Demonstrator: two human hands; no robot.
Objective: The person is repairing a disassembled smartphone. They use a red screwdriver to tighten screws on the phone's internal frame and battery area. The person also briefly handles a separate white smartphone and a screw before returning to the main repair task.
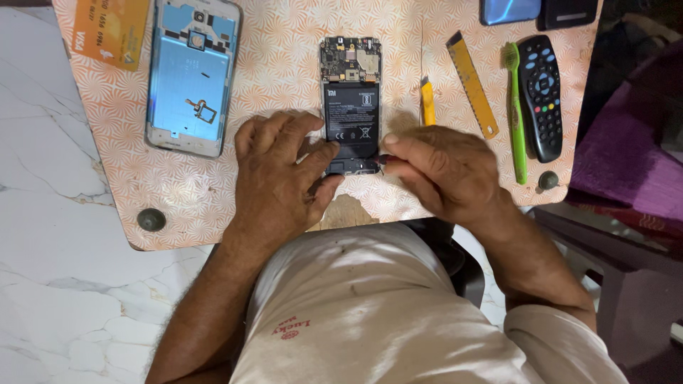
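Opened phone (350, 107): laid at table (284, 57) centre, battery exposed. Left hand (281, 178), at 7 o'clock, fingers spread, pressed on its lower edge. Right hand (434, 171), at 4 o'clock, fingers pinched on a small dark tool (385, 159). Risk judged: battery pierced or board scratched if the tip slips.

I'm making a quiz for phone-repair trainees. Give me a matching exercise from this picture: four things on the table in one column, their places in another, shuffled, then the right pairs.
Things:
1. opened phone
2. back cover
3. toothbrush
4. card

Places:
A. table's top left corner
B. between ruler and remote
C. between the left hand and right hand
D. lying alone, inside up, left of the opened phone

Pairs: 1-C, 2-D, 3-B, 4-A
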